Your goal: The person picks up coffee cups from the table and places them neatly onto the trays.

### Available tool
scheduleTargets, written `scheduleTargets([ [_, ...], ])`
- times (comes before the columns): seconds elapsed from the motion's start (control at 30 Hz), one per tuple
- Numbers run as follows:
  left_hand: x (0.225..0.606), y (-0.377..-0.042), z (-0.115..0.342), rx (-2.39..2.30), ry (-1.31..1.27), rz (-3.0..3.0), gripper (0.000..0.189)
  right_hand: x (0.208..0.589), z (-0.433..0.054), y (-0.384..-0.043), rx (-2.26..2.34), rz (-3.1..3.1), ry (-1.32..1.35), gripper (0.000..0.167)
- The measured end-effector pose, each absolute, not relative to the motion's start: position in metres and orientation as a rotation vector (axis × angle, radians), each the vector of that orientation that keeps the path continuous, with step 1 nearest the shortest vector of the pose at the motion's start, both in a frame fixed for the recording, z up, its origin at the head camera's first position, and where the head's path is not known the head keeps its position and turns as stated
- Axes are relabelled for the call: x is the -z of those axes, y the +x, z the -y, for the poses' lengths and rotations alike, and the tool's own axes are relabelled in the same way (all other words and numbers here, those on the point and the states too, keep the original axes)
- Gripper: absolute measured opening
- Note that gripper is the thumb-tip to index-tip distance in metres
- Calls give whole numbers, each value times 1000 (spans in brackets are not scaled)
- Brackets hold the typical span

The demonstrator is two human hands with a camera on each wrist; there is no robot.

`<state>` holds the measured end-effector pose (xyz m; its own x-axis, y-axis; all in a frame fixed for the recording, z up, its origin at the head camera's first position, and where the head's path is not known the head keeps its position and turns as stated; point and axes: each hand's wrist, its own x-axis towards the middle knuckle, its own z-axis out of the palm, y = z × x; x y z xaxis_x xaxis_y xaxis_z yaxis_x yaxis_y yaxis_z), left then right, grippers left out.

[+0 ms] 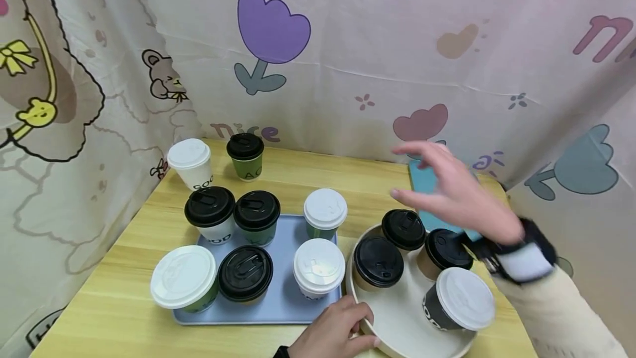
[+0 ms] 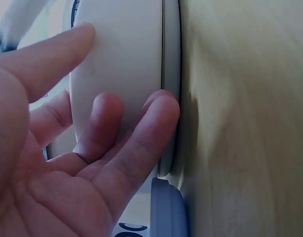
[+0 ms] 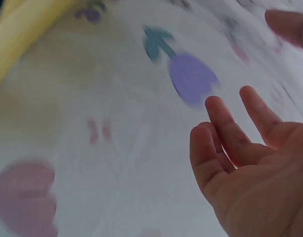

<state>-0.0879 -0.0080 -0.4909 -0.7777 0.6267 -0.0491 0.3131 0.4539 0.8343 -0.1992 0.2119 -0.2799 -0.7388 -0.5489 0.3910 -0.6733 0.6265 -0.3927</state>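
My left hand [image 1: 335, 327] holds the near left rim of a round cream tray [image 1: 392, 319], with its fingers against the tray wall in the left wrist view. On that tray stand three brown cups with black lids, one a black-lidded cup [image 1: 379, 262], and a dark cup with a white lid [image 1: 459, 300]. My right hand [image 1: 454, 195] is in the air above the tray's far side, fingers spread apart and nothing in them. In the right wrist view, only the patterned cloth lies beyond its fingers.
A blue rectangular tray [image 1: 283, 280] with several lidded cups adjoins the round tray's left. Behind it stand a white cup [image 1: 190, 162] and a green cup [image 1: 245, 156]. A flat teal item [image 1: 422, 178] lies behind the round tray. Patterned cloth [image 1: 338, 43] hangs around the wooden table.
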Motion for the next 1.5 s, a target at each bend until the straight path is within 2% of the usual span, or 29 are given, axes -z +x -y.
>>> scheduleTargets([
  [0.07,491,-88,8,-1226,802,-2361,15,276,-182,-230,-722,2697,1103,62],
  [0.2,491,-89,7,-1253,749,-2296,13,279,-119,-279,-556,2827,1265,61],
  [0.4,502,-93,5,-1265,772,-2264,16,297,-36,-333,-380,2965,1298,63],
  [0.6,562,-108,-3,-1188,1022,-2353,24,321,33,-367,-286,3053,1243,75],
  [0.83,559,-106,-3,-1242,1128,-2457,24,338,90,-383,-274,3160,1168,87],
  [1.0,532,-96,8,-1353,1084,-2367,22,351,112,-388,-233,3172,1151,86],
  [1.13,508,-90,10,-1340,1115,-2370,22,354,105,-387,-231,3123,1125,81],
  [1.3,504,-90,10,-1363,1183,-2435,21,352,96,-384,-247,3120,1157,83],
  [1.5,501,-92,11,-1290,1104,-2474,19,344,83,-385,-432,3125,1185,79],
])
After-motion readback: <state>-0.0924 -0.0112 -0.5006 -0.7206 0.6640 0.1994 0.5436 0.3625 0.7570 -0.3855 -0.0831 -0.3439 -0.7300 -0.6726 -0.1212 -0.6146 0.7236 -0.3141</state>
